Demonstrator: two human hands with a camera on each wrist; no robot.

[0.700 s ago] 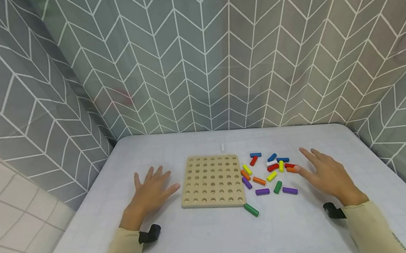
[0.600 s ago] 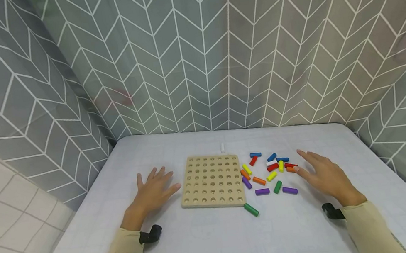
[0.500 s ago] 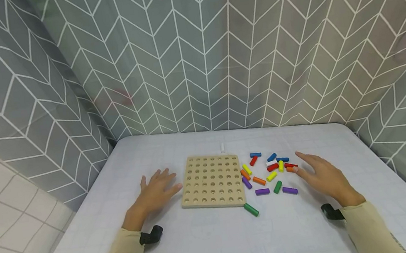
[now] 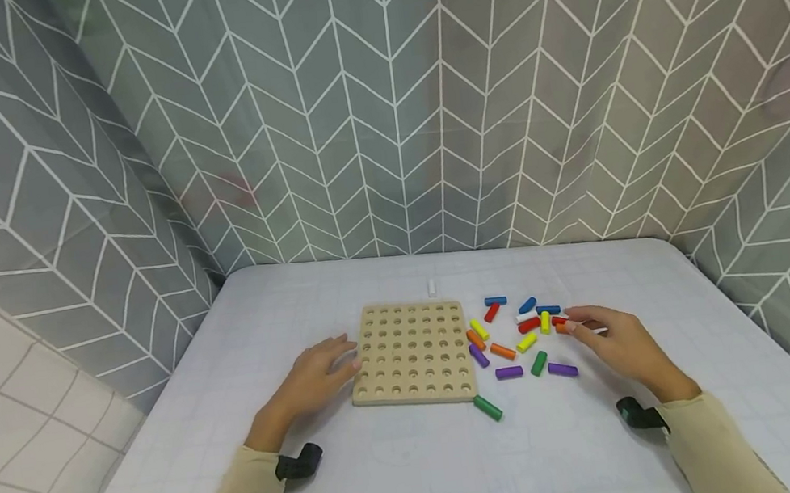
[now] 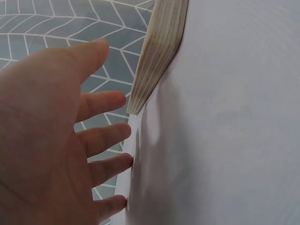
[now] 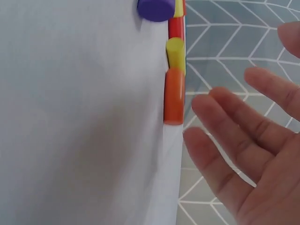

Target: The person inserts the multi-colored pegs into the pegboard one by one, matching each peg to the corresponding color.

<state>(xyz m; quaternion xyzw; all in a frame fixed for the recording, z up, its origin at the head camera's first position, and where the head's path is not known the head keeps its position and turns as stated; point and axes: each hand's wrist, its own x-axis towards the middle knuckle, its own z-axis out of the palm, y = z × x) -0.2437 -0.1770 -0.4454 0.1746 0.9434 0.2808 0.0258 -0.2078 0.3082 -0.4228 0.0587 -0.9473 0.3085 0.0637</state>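
Note:
A square wooden pegboard with rows of round holes lies flat on the table. At its left side, my left hand has its thumb and fingertips by the edge. In the left wrist view the left hand shows relaxed, spread fingers near the board's side; contact cannot be told. My right hand hovers at the right end of the scattered pegs, nearest an orange peg and a red peg. In the right wrist view the orange peg sits apart from its loosely bent fingers.
Several coloured pegs lie right of the board, including purple, yellow and blue. A green peg is by the board's front right corner, a white peg behind it. A patterned curtain hangs behind the table.
My left hand has moved right to the board's edge, its fingers less spread. My right hand has shifted left toward the orange and red pegs, thumb and fingers closer together. The board has stayed put.

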